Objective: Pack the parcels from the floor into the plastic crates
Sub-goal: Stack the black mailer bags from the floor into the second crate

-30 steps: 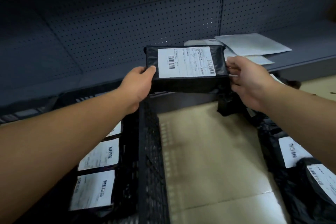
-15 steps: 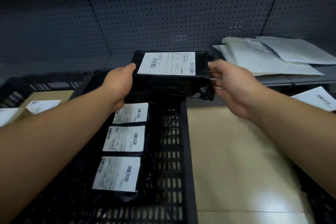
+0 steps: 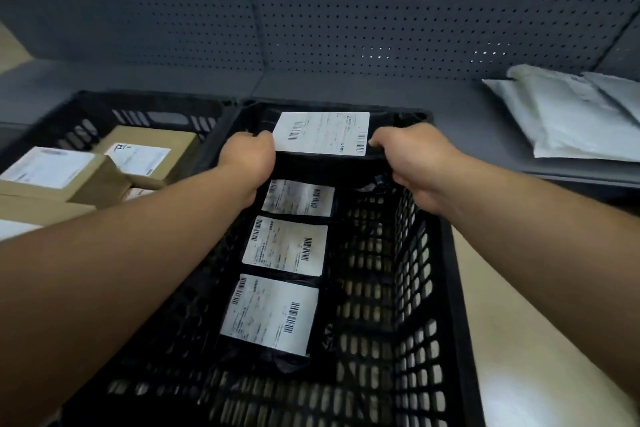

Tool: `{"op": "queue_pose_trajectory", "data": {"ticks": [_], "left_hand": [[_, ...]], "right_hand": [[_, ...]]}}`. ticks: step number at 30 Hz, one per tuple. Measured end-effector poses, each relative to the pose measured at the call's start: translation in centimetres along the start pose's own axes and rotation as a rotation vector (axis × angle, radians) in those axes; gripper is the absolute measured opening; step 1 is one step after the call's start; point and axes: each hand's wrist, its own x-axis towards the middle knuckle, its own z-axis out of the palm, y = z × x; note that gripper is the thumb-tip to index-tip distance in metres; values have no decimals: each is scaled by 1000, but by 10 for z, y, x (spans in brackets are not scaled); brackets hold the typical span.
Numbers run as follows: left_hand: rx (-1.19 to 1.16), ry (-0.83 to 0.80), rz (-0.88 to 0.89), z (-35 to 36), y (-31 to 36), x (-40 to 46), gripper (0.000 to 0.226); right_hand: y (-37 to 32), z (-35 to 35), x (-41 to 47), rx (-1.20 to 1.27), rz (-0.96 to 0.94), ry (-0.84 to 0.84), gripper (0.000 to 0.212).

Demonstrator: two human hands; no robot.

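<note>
Both hands hold a black parcel (image 3: 322, 133) with a white barcode label flat over the far end of a black plastic crate (image 3: 450, 281). My left hand (image 3: 247, 158) grips its left edge and my right hand (image 3: 408, 156) its right edge. Below, three black parcels (image 3: 284, 248) with white labels lie in a row along the crate's left side. The crate's right half shows bare lattice floor.
A second black crate (image 3: 104, 114) at the left holds brown cardboard boxes (image 3: 149, 152) with labels. White padded mailers (image 3: 571, 118) lie on the grey shelf at the right. A grey pegboard wall (image 3: 311, 10) stands behind. Beige floor (image 3: 540, 357) runs along the crate's right.
The held parcel has moved left from above the floor to over the far end of the crate and come lower. The view has swung left, and the crate of cardboard boxes has come into sight.
</note>
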Motion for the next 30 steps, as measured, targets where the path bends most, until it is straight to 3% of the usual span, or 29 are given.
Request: {"op": "queue_pose_trajectory", "data": {"ticks": [3, 6, 9, 13, 17, 26, 30], "left_hand": [[163, 23, 45, 1, -14, 10, 37], [301, 29, 97, 3, -21, 14, 47], [383, -69, 149, 4, -30, 13, 62], [475, -164, 179, 3, -41, 16, 60], [676, -199, 223, 7, -51, 22, 51], [1078, -173, 318, 26, -75, 34, 44], [1185, -183, 394, 31, -77, 35, 49]], "right_hand": [[10, 17, 12, -117, 44, -6, 52], [23, 26, 20, -180, 71, -2, 61], [34, 36, 27, -244, 76, -34, 40], [47, 52, 38, -308, 86, -1, 20], [60, 63, 48, -282, 94, 64, 32], [87, 81, 61, -338, 126, 83, 22], [88, 84, 65, -541, 117, 3, 46]]}}
